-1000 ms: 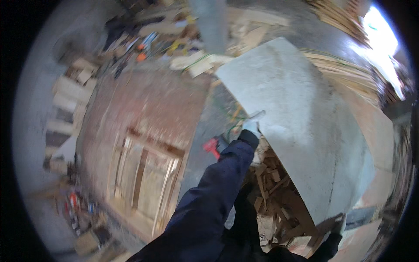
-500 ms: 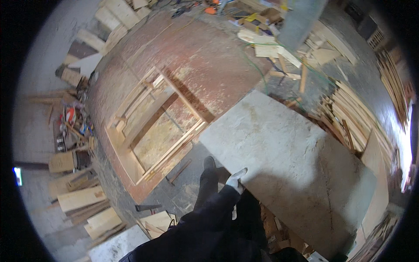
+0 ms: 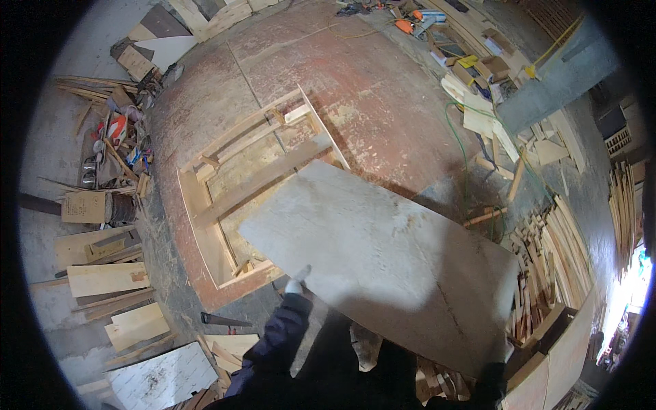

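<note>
A large grey-white board (image 3: 383,239) spans the middle of the view, its lower right part in shadow. My left hand (image 3: 298,284), in a light glove, is closed on its near left edge, thumb over the top face. At the board's near right corner a dark sleeve (image 3: 486,384) shows; my right hand is lost in shadow or behind the edge, so its fingers cannot be made out. Beyond the left hand lies a rectangular wooden frame (image 3: 198,236) with a wide middle slat (image 3: 256,184). The board's far left end overlaps the frame in view; contact between them cannot be told.
Reddish floor sheeting (image 3: 369,89) strewn with sawdust lies under the frame. A handsaw (image 3: 225,320) rests near my left arm. Wood offcuts (image 3: 109,277) line the left wall. Stacked wood strips (image 3: 557,253), a grey post (image 3: 560,78) and a green cord (image 3: 451,130) are on the right.
The board has moved left, and its far left end now covers part of the frame. My left hand has gone left with it. The view has turned somewhat.
</note>
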`<state>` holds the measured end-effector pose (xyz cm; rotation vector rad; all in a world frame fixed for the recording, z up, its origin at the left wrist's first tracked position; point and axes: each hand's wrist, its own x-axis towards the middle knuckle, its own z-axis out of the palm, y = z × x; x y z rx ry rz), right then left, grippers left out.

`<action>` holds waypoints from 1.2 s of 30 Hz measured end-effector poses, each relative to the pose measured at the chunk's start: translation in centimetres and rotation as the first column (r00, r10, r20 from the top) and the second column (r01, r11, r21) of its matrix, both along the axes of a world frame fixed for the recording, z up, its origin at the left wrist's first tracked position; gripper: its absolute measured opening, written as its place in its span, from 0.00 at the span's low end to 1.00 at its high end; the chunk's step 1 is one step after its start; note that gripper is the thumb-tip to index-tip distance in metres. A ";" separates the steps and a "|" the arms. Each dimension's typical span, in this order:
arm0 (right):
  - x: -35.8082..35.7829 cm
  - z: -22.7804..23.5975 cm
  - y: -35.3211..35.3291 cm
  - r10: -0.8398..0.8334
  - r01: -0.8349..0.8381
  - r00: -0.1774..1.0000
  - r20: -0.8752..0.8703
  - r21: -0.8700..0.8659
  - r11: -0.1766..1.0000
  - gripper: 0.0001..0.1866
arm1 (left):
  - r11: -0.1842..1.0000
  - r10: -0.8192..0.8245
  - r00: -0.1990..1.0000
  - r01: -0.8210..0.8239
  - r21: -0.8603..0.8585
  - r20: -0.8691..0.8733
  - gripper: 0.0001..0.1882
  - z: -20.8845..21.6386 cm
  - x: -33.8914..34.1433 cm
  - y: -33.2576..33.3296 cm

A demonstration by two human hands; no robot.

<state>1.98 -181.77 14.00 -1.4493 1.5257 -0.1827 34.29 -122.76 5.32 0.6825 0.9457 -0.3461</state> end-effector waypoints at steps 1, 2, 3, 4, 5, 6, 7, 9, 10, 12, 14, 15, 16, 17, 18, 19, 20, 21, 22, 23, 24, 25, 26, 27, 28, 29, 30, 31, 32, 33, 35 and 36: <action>3.4 -1.7 2.4 -0.035 0.035 0.998 0.055 0.006 0.999 0.24 | 0.994 0.012 1.000 -0.010 0.106 -0.022 0.25 -1.0 2.9 2.0; 7.0 -3.2 4.7 -0.047 0.047 0.993 0.112 0.007 0.999 0.24 | 0.997 0.005 1.000 -0.007 0.075 0.027 0.25 -1.8 5.7 4.1; 10.4 -4.6 6.6 -0.052 0.051 0.996 0.068 0.008 0.999 0.24 | 0.999 0.012 0.998 -0.014 0.039 0.060 0.25 -2.5 8.7 6.3; 13.6 -5.7 8.4 -0.036 0.035 0.998 0.054 0.020 0.999 0.25 | 0.993 0.027 0.996 -0.036 0.115 0.084 0.23 -3.2 12.2 8.2; 16.7 -6.4 9.9 0.104 -0.104 0.994 -0.029 -0.007 0.994 0.24 | 0.997 0.027 0.995 -0.034 0.068 0.098 0.22 -3.6 15.4 10.3; 19.6 -7.1 11.4 0.237 -0.241 0.965 -0.116 -0.024 0.970 0.24 | 0.988 0.096 0.979 -0.116 0.100 0.182 0.20 -4.1 18.4 11.5; 22.7 -8.2 13.4 0.203 -0.203 0.978 -0.046 -0.007 0.979 0.23 | 0.972 0.134 0.949 -0.182 0.148 0.286 0.19 -4.5 21.4 12.6; 28.5 -10.5 18.7 0.153 -0.157 0.971 0.183 0.007 0.988 0.21 | 0.991 0.129 0.942 -0.131 -0.013 0.310 0.19 -5.1 26.3 14.4; 31.2 -11.5 21.6 0.165 -0.167 0.937 0.309 -0.020 0.986 0.19 | 0.987 0.158 0.957 -0.145 -0.070 0.244 0.21 -5.5 27.9 14.6; 36.3 -12.5 27.6 -0.003 -0.089 0.888 0.460 0.178 0.980 0.14 | 0.992 0.098 0.952 -0.068 -0.110 0.290 0.23 -7.6 28.9 12.2; 41.3 -13.2 33.4 -0.021 -0.060 0.952 0.305 0.252 0.966 0.20 | 0.991 0.020 0.977 -0.047 0.124 0.214 0.29 -10.6 28.0 7.7; 43.5 -13.8 36.9 -0.015 -0.101 0.913 0.409 0.259 0.961 0.20 | 0.987 0.018 0.973 -0.054 0.150 0.232 0.30 -12.0 27.6 6.3; 45.3 -14.2 39.7 0.034 -0.188 0.841 0.540 0.234 0.954 0.20 | 0.986 0.029 0.962 -0.074 0.153 0.273 0.31 -13.2 27.2 5.7; 47.1 -14.7 41.8 0.087 -0.185 0.902 0.423 0.196 0.963 0.15 | 0.989 0.018 0.980 -0.046 0.138 0.199 0.31 -14.3 27.1 6.0; 48.5 -15.2 43.0 0.176 -0.219 0.947 0.270 0.138 0.966 0.12 | 0.993 0.006 0.988 -0.024 0.111 0.156 0.32 -15.4 27.0 6.4; 48.5 -15.5 43.9 0.231 -0.269 0.884 0.406 0.039 0.962 0.18 | 0.995 -0.006 0.996 -0.002 0.096 0.091 0.32 -16.4 27.1 7.0; 48.7 -16.1 44.4 0.147 -0.238 0.852 0.503 0.122 0.963 0.17 | 0.998 0.007 0.992 -0.014 0.053 0.126 0.30 -17.4 27.8 7.5; 47.8 -16.7 44.5 0.140 -0.255 0.878 0.457 0.201 0.946 0.17 | 1.000 -0.012 0.982 0.012 0.000 0.186 0.30 -18.1 26.6 8.3; 47.2 -17.4 44.1 0.116 -0.253 0.897 0.426 0.281 0.926 0.17 | 1.000 -0.026 0.977 0.029 -0.012 0.212 0.29 -18.8 25.7 9.1; 46.3 -18.4 44.1 0.048 -0.273 0.854 0.518 0.367 0.889 0.18 | 0.999 -0.039 0.982 0.038 0.011 0.183 0.29 -19.4 25.0 9.1; 45.9 -19.6 43.9 0.118 -0.291 0.885 0.450 0.339 0.895 0.19 | 0.999 -0.045 0.981 0.041 0.029 0.188 0.28 -20.1 24.7 9.5; 45.3 -21.0 43.9 0.174 -0.304 0.900 0.400 0.288 0.908 0.15 | 0.999 -0.043 0.980 0.036 0.040 0.195 0.28 -20.8 24.5 9.7; 44.9 -22.5 44.4 0.219 -0.318 0.913 0.345 0.265 0.910 0.12 | 0.997 -0.068 0.975 0.059 0.049 0.211 0.28 -21.5 24.0 9.8; 44.2 -23.9 44.5 0.215 -0.283 0.948 0.235 0.312 0.907 0.13 | 0.998 -0.056 0.981 0.050 0.037 0.185 0.28 -22.2 23.2 9.9; 43.6 -25.2 44.6 0.216 -0.304 0.941 0.259 0.375 0.875 0.13 | 0.998 -0.034 0.991 0.028 0.048 0.126 0.28 -23.0 22.4 10.1; 42.7 -26.4 45.1 0.232 -0.303 0.950 0.207 0.443 0.844 0.13 | 0.996 -0.057 0.992 0.048 0.081 0.114 0.28 -23.8 21.3 10.5; 41.8 -27.6 45.8 0.250 -0.294 0.956 0.155 0.513 0.806 0.13 | 0.990 -0.070 0.993 0.057 0.129 0.099 0.28 -24.7 20.0 11.0; 41.0 -28.7 46.9 0.167 -0.285 0.952 0.256 0.546 0.788 0.11 | 0.979 -0.078 0.996 0.068 0.190 0.050 0.27 -25.9 18.6 11.5; 40.1 -29.5 47.7 0.068 -0.281 0.934 0.350 0.606 0.744 0.10 | 0.950 -0.111 0.992 0.089 0.299 0.059 0.22 -26.9 16.5 12.2; 39.7 -30.3 48.9 0.277 -0.450 0.849 0.449 0.342 0.825 0.08 | 0.910 -0.067 0.998 0.054 0.410 0.018 0.20 -28.2 14.5 12.9; 38.2 -30.5 48.7 0.808 -0.869 0.495 0.321 0.164 0.467 0.07 | 0.802 -0.080 0.991 0.125 0.584 -0.103 0.16 -30.4 9.9 14.8; 37.2 -29.9 48.1 0.842 -0.857 0.448 0.300 0.411 0.309 0.07 | 0.725 -0.153 0.974 0.227 0.650 -0.169 0.14 -30.7 6.8 16.1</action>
